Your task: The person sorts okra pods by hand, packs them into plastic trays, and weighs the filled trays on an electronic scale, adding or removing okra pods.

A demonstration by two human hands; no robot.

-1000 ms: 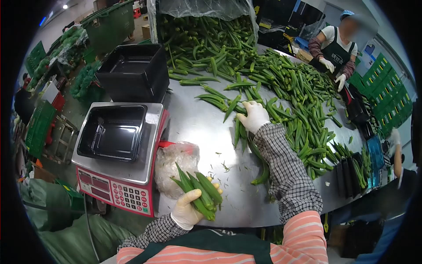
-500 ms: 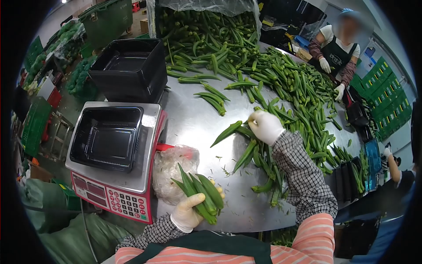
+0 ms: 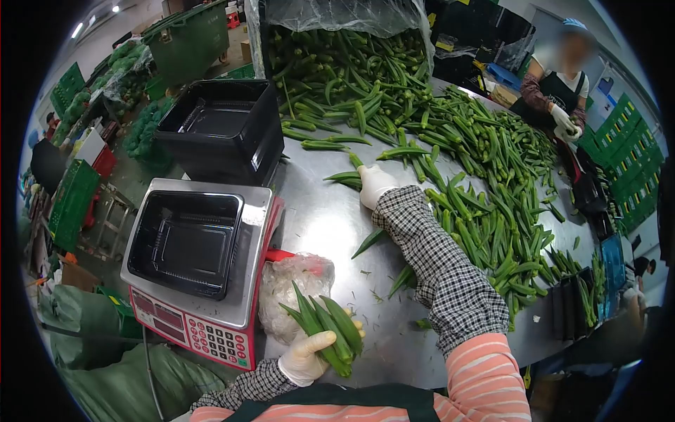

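Observation:
Low in the view, my left hand (image 3: 304,360), in a white glove, is closed around a small bunch of okra pods (image 3: 325,330). Their pointed tips stick up past my thumb. My right hand (image 3: 377,187), gloved too, reaches forward over the steel table. Its fingers are closed at a loose okra pod (image 3: 355,161), and another pod (image 3: 343,178) shows beside the fingertips. A single pod (image 3: 368,243) lies under my right forearm. The sleeve hides part of the near okra.
A black plastic tray (image 3: 186,243) sits on a red-sided scale (image 3: 253,281). Behind it stands a stack of black trays (image 3: 218,130). A crumpled plastic bag (image 3: 292,295) lies beside the scale. A large okra heap (image 3: 485,176) spreads rightward, near a gloved co-worker (image 3: 555,91).
My right hand has moved forward and left, from the near pods to the loose pods mid-table. My left hand keeps its bunch. The co-worker's hands have come together. The view has shifted slightly.

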